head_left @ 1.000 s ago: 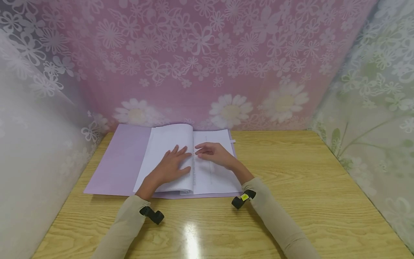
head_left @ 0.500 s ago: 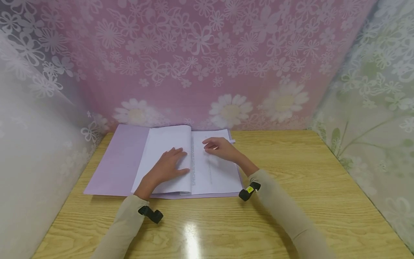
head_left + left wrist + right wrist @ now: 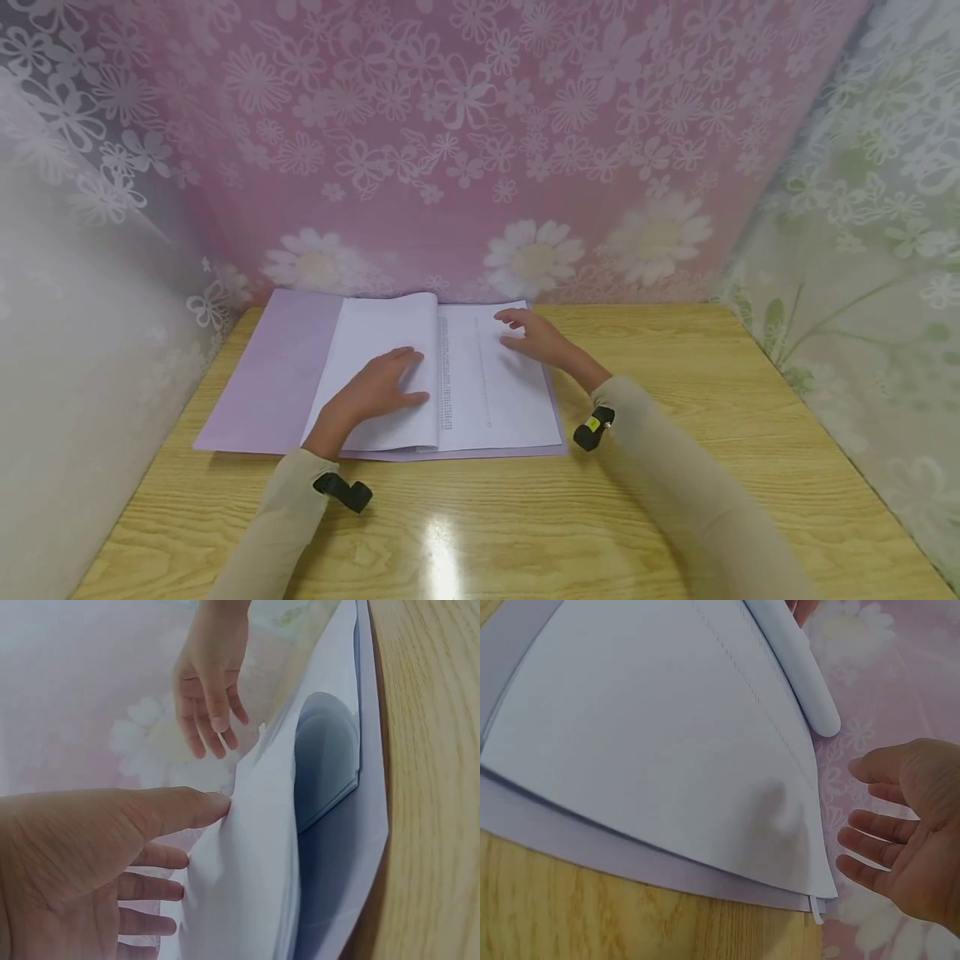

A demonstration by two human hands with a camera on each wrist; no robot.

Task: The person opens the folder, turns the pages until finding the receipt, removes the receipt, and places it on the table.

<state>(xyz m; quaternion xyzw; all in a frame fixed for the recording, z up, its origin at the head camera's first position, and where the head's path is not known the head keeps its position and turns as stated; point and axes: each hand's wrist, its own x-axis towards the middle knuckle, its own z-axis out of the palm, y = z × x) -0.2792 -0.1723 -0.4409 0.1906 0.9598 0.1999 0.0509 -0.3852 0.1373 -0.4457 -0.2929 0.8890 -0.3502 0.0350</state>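
Note:
A lilac folder [image 3: 273, 375] lies open on the table, holding a stack of white paper sheets. Turned sheets [image 3: 378, 325] curve over toward the left, and a printed page [image 3: 517, 408] with narrow columns of small text faces up on the right. My left hand [image 3: 375, 387] rests on the turned sheets, thumb and fingers spread; in the left wrist view its fingertips touch the paper [image 3: 247, 862]. Over the upper right of the printed page hovers my right hand [image 3: 543, 340], fingers loosely bent and holding nothing. Its shadow falls on the page in the right wrist view.
The wooden table [image 3: 675, 375] extends right and in front of the folder. A floral pink backdrop [image 3: 465, 167] stands behind it, with patterned side panels [image 3: 885, 292] left and right. A small white tab [image 3: 815, 909] sticks out at the page edge.
My right hand has moved right, from near the fold to the upper right of the page. My left hand has shifted slightly left, and the turned sheets now lie further left, exposing more print.

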